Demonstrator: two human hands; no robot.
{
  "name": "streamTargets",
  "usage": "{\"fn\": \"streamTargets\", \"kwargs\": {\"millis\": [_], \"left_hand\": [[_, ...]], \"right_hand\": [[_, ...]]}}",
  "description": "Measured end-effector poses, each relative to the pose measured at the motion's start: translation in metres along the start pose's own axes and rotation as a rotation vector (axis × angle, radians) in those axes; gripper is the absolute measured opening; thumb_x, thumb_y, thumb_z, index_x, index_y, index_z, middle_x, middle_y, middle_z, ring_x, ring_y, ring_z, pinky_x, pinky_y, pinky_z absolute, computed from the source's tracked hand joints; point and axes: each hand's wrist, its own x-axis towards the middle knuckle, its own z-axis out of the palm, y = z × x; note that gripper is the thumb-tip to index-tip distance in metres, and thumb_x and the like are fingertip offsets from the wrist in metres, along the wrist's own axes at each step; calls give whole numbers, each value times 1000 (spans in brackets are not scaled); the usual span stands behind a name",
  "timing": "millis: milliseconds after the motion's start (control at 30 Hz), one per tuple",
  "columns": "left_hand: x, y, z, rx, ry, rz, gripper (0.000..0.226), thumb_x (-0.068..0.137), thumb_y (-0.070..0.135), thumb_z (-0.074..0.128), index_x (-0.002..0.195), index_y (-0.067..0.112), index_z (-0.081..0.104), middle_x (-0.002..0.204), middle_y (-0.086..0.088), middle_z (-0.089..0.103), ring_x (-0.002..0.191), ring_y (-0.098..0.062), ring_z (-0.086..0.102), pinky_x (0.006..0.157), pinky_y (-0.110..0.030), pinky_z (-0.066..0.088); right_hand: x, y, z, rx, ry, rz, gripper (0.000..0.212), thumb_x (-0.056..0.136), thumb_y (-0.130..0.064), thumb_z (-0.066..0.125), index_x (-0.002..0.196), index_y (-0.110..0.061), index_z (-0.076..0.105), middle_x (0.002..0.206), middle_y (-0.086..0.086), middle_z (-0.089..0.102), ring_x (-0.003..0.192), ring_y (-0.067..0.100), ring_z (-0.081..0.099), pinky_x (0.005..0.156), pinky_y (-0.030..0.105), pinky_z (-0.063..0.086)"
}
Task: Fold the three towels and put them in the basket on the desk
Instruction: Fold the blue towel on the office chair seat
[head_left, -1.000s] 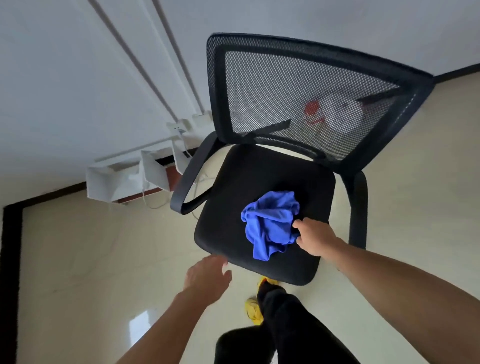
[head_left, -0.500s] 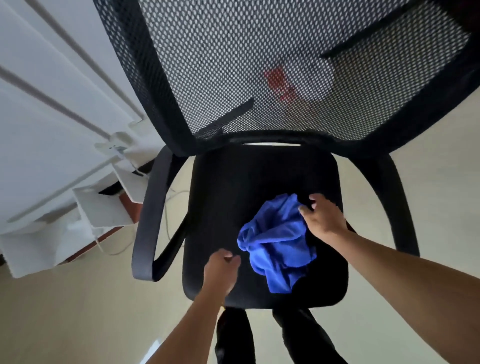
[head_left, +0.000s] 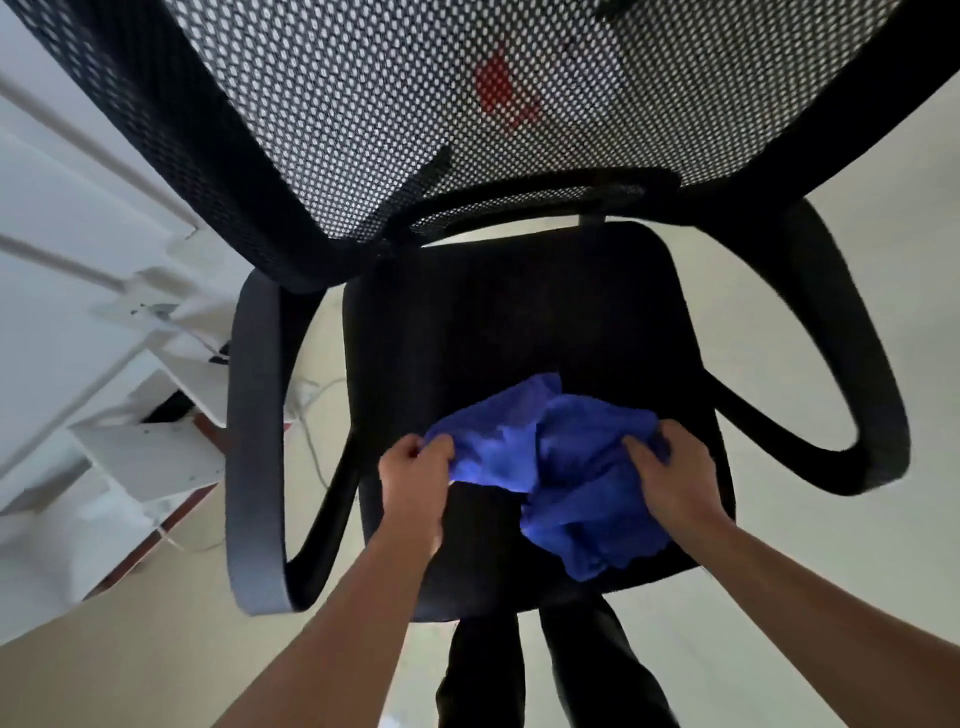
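A crumpled blue towel (head_left: 550, 457) lies on the front half of a black office chair's seat (head_left: 519, 322). My left hand (head_left: 413, 475) pinches the towel's left edge between thumb and fingers. My right hand (head_left: 670, 475) grips the towel's right side, with cloth bunched under the fingers. The part of the towel between the hands is drawn out a little; the rest hangs in folds toward the seat's front edge. No basket, desk or other towel is in view.
The chair's mesh backrest (head_left: 467, 104) fills the top of the view, with armrests at left (head_left: 254, 441) and right (head_left: 831, 374). White furniture (head_left: 104, 364) and cables stand at the left. My dark trouser legs (head_left: 545, 675) stand before the seat on pale floor.
The view has closed in on the chair. My left hand has come from the seat's front edge and taken the towel's left edge; my right hand keeps hold of the right side.
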Motion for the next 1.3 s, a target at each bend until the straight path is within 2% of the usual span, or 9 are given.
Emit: {"fn": "streamTargets", "kwargs": {"millis": [200, 333, 433, 567, 667, 767, 967, 1100, 1300], "left_hand": [[28, 70, -22, -54, 101, 154, 11, 83, 2, 55, 83, 13, 52, 78, -9, 55, 65, -22, 56, 49, -26, 49], [42, 70, -17, -12, 130, 120, 21, 85, 1, 60, 97, 15, 50, 78, -9, 57, 50, -17, 50, 41, -22, 40], [38, 48, -18, 27, 132, -61, 24, 83, 27, 71, 93, 10, 57, 81, -12, 62, 55, -20, 55, 50, -27, 44], [19, 15, -6, -18, 49, -266, 43, 80, 52, 69, 92, 11, 63, 84, -9, 68, 71, -23, 63, 62, -32, 49], [19, 13, 9, -76, -42, -262, 35, 83, 48, 68, 95, 15, 66, 86, -7, 71, 75, -20, 67, 67, -32, 51], [28, 25, 20, -118, -65, -206, 27, 84, 39, 70, 97, 16, 67, 83, -2, 71, 77, -15, 66, 72, -31, 50], [34, 32, 29, -73, 38, -91, 4, 88, 15, 61, 84, 16, 60, 87, -7, 65, 73, -19, 62, 66, -32, 49], [17, -2, 15, -89, 178, -116, 16, 85, 10, 60, 71, 10, 53, 75, -11, 58, 69, -27, 57, 58, -32, 47], [7, -34, -2, -6, 167, -121, 16, 68, 13, 64, 77, 8, 51, 79, -11, 49, 69, -22, 48, 59, -32, 44]], "right_hand": [[13, -5, -31, -10, 189, -48, 16, 96, -16, 51, 113, -17, 52, 95, 0, 59, 86, 27, 56, 76, 37, 44], [30, 13, -29, -405, -78, 79, 27, 93, -18, 52, 121, -18, 52, 107, 12, 65, 98, 36, 61, 75, 37, 42], [37, 10, -28, -634, -248, 141, 40, 89, -26, 53, 128, -21, 50, 120, 11, 62, 110, 35, 58, 83, 38, 44], [58, -26, -10, -408, -15, -29, 42, 90, -39, 53, 128, -23, 55, 125, 6, 62, 115, 33, 56, 94, 45, 46], [75, -51, 11, -444, -202, -32, 50, 85, -52, 61, 126, -24, 55, 119, 3, 63, 111, 30, 60, 87, 38, 48], [73, -57, 27, -508, -355, -80, 22, 82, -32, 67, 100, -21, 66, 93, 1, 68, 91, 26, 66, 73, 33, 50], [26, -20, 13, -137, -114, -386, 12, 89, -16, 64, 78, -14, 59, 53, -6, 52, 55, 10, 53, 54, 16, 37], [-2, 29, -7, -121, -3, -281, 16, 94, -25, 62, 80, -17, 57, 70, -6, 55, 65, 16, 55, 63, 31, 41], [2, 47, -5, -251, -286, 58, 22, 87, -28, 61, 68, -18, 59, 63, -3, 64, 64, 22, 62, 66, 43, 52]]}}
